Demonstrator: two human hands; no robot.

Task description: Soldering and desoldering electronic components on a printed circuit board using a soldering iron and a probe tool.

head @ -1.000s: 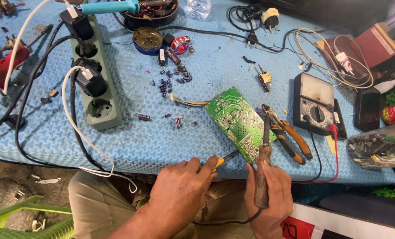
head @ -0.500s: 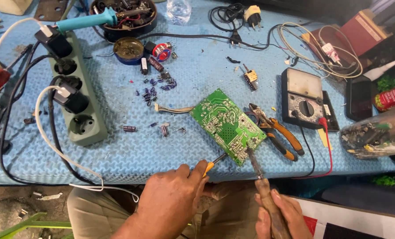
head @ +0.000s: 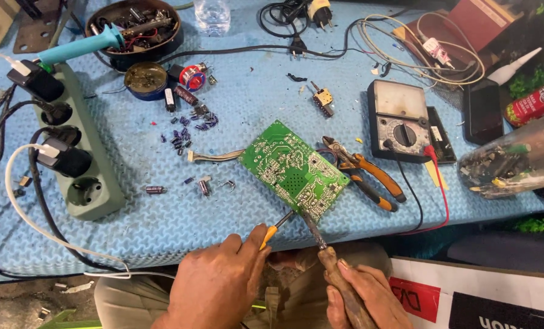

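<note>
A green circuit board [head: 293, 167] lies solder side up on the blue mat. My left hand [head: 220, 283] grips a thin tool with an orange handle [head: 272, 231], its tip touching the board's near corner. My right hand [head: 363, 298] holds a soldering iron with a worn wooden handle [head: 339, 280]; its metal tip reaches the same corner of the board. Orange-handled pliers [head: 369, 176] lie just right of the board. A short ribbon cable [head: 214, 155] trails from the board's left edge.
A grey-green power strip [head: 80, 164] with black plugs sits at left. Loose small capacitors [head: 189, 131], a solder tin [head: 146, 79], a bowl of parts [head: 135, 24], an analogue multimeter [head: 403, 122], a black phone [head: 485, 109] and a clear jar [head: 515, 158] surround the board.
The view has shifted, so the board sits higher and more central. My right hand has dropped lower and the iron's tip has moved down to the board's near corner beside the left tool.
</note>
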